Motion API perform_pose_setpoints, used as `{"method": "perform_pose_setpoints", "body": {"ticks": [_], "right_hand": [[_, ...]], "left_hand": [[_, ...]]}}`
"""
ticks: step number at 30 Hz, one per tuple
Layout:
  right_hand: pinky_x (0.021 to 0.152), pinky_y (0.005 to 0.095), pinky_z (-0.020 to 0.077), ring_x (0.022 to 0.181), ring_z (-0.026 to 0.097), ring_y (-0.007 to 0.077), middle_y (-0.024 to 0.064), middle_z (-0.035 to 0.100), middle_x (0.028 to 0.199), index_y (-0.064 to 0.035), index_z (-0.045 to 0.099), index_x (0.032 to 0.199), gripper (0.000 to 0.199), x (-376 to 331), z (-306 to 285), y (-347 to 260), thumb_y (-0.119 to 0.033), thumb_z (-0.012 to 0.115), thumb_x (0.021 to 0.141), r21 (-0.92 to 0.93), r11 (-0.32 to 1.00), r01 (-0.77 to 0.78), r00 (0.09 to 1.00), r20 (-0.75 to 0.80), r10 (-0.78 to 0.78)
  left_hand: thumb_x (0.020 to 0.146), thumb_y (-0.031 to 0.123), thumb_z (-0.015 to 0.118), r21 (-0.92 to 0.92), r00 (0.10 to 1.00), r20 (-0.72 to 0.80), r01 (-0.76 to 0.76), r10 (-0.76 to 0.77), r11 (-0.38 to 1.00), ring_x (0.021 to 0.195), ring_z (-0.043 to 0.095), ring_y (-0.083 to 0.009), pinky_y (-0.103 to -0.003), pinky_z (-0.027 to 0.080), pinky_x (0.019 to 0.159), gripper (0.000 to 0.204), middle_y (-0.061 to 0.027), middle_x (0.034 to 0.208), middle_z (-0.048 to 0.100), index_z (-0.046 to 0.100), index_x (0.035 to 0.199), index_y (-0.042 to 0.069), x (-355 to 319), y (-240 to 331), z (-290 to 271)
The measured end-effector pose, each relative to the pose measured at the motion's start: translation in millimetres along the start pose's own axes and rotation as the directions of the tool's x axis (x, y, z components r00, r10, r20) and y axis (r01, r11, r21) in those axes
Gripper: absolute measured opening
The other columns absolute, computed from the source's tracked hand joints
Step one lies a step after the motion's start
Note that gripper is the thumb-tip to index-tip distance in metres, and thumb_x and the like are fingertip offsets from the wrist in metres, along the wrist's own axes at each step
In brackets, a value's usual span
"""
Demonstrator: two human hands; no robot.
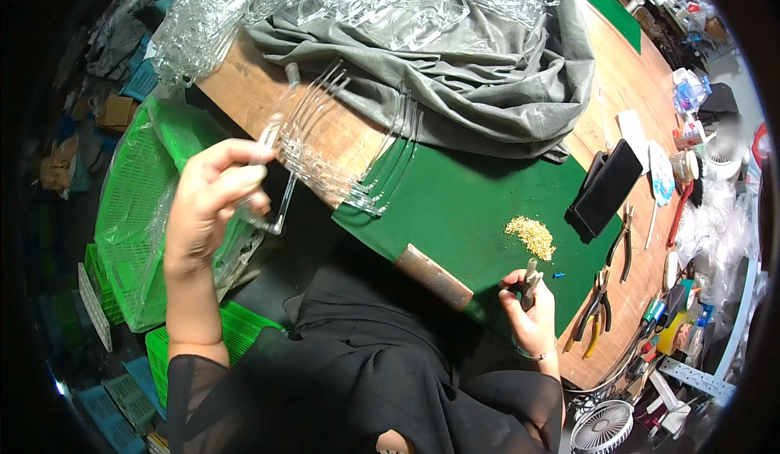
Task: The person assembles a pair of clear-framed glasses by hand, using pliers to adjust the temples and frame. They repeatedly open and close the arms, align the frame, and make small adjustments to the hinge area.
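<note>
My left hand [213,198] is raised at the left of the table edge, its fingers pinched round a clear spectacle frame [286,202] with thin arms. Beside it, a row of clear spectacle frames [325,176] stands along the table's edge, arms pointing up. My right hand [532,317] is closed round a small tool with a pale tip [530,273]; its kind is partly hidden by the fingers. Just beyond that tip lies a heap of tiny gold-coloured parts [530,236] on the green mat [455,210]. A tiny blue piece [558,275] lies near the heap.
A grey cloth [487,88] carries piled clear frames [422,7] at the back. A black phone [605,190] leans at the right, near several pliers [599,308]. A textured metal block [433,277] sits at the front edge; a green basket [134,218] stands left.
</note>
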State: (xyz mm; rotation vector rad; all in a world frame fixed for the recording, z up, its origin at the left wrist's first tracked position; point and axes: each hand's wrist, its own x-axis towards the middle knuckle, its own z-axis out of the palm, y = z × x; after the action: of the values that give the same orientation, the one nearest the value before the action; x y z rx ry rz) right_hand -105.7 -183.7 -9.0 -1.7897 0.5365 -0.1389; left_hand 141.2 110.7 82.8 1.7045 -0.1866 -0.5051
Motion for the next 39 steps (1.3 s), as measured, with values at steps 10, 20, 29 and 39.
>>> {"method": "perform_pose_setpoints", "body": {"ticks": [10, 20, 29, 39], "right_hand": [[0.071, 0.0329, 0.0468, 0.076, 0.057, 0.0281, 0.0134, 0.058, 0.084, -0.0006, 0.058, 0.086, 0.016, -11, 1, 2, -0.003, 0.066, 0.072, -0.221, 0.949, 0.224, 0.974, 0.039, -0.221], [0.064, 0.0282, 0.0448, 0.066, 0.054, 0.0181, 0.0085, 0.058, 0.075, 0.0004, 0.057, 0.087, 0.02, 8, 17, -7, -0.01, 0.069, 0.074, -0.404, 0.904, 0.14, 0.989, 0.098, -0.109], [0.072, 0.0281, 0.0443, 0.077, 0.052, 0.0159, 0.0102, 0.058, 0.083, 0.0001, 0.057, 0.099, 0.022, 7, 63, -41, -0.015, 0.065, 0.084, -0.359, 0.927, -0.112, 0.994, -0.049, 0.101], [0.073, 0.033, 0.0451, 0.078, 0.056, 0.0265, 0.0153, 0.06, 0.087, -0.0012, 0.057, 0.11, 0.034, 4, 62, 21, -0.027, 0.059, 0.088, -0.536, 0.839, -0.098, 0.975, -0.22, -0.026]], "left_hand": [[0.068, 0.038, 0.073, 0.757, 0.778, 0.561, -0.62, 0.282, 0.207, 0.124, 0.036, -0.038, -0.067, 0.022, 0.098, 0.072, -0.0168, 0.128, 0.046, 0.047, 0.128, 0.01, 28, -68, 86], [0.071, 0.02, 0.068, 0.569, 0.59, 0.712, -0.803, 0.381, 0.18, 0.078, 0.054, -0.0234, -0.039, 0.041, 0.077, 0.029, -0.0062, 0.079, 0.053, 0.059, 0.097, 0.008, 24, -55, -4], [0.071, 0.006, 0.064, 0.841, 0.333, 0.376, -0.515, 0.865, -0.167, 0.089, 0.057, -0.0245, -0.051, 0.036, 0.093, 0.024, -0.0043, 0.083, 0.057, 0.062, 0.095, 0.013, 247, 43, -101], [0.086, 0.011, 0.05, 0.944, 0.878, -0.284, 0.327, 0.385, -0.05, 0.126, 0.042, -0.0222, -0.068, -0.004, 0.104, 0.025, -0.0062, 0.117, 0.062, 0.07, 0.101, 0.012, 381, 40, -151]]}}
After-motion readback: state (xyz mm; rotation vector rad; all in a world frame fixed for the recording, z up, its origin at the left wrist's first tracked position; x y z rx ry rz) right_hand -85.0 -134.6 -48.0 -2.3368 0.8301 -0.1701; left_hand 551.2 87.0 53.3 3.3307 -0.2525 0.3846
